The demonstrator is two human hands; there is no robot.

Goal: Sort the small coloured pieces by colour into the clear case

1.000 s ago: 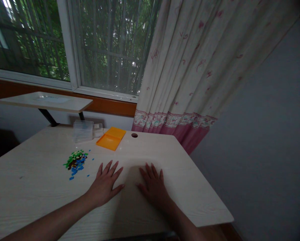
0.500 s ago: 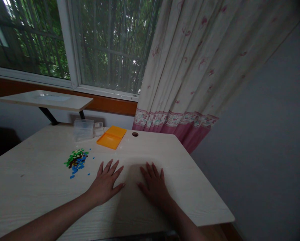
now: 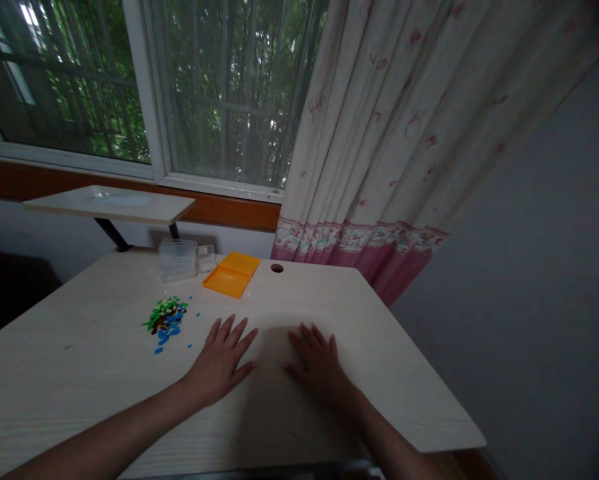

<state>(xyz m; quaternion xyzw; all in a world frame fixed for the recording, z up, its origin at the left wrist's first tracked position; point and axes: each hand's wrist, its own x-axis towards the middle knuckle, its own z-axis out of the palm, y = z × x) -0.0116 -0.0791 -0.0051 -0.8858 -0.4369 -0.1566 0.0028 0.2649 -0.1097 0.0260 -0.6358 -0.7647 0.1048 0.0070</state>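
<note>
My left hand (image 3: 218, 363) lies flat on the pale wood-grain table (image 3: 94, 400), its fingers spread and nothing in it. To its right, my right hand (image 3: 319, 365) also rests palm down with fingers apart, holding nothing. Beyond and left of my left hand is a loose pile of small flat pieces (image 3: 167, 320) in green, blue, dark brown and pale yellow. A few blue bits lie apart from the pile. An orange case (image 3: 231, 275), opened out flat, sits behind my left hand.
Clear plastic boxes (image 3: 178, 261) stand behind the pile, near a raised shelf (image 3: 114, 203) on black supports. A round hole (image 3: 277, 268) pierces the tabletop near its back edge. A patterned curtain (image 3: 369, 147) hangs behind the table beside the window (image 3: 229, 100).
The whole view has shifted slightly, so everything appears a little further right. Both hands stay flat on the table, and the pieces and boxes keep their places.
</note>
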